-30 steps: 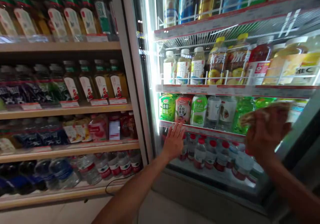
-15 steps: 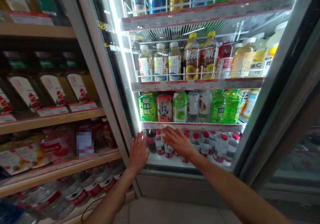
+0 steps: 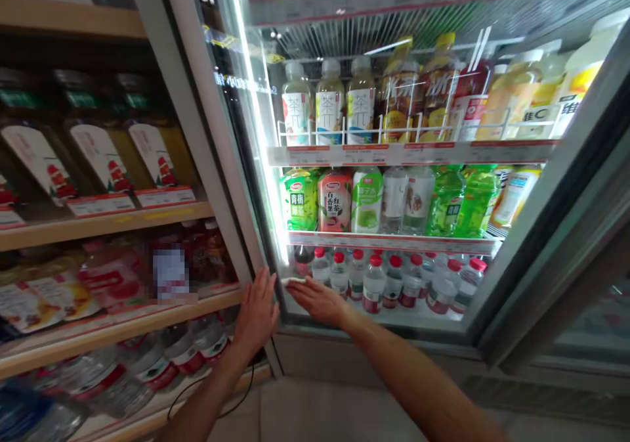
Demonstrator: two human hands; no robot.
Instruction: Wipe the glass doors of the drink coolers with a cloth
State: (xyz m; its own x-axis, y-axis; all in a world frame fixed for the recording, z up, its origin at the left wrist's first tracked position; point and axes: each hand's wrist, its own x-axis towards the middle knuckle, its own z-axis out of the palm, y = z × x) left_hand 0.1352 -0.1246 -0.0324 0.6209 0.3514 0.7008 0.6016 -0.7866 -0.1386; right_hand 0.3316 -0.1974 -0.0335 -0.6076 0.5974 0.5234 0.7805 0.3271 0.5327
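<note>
My right hand presses a pale cloth flat against the glass door of a lit drinks fridge, low near its left edge. Only a thin strip of the cloth shows past my fingertips. My left hand lies with outstretched fingers against the fridge's left frame, holding nothing. Behind the glass, close to my right hand, stand small red-capped bottles on the bottom level. A green tea bottle and a coconut drink bottle stand on the shelf above them.
To the left, wooden shelves hold large bottles with white labels and packs of pink drinks. Clear water bottles lie lower down. A thin black cable hangs by my left forearm. Tiled floor lies below the fridge.
My right hand has slid the cloth left and down across the glass toward my left hand. My left hand has shifted slightly left. The view has tilted downward.
</note>
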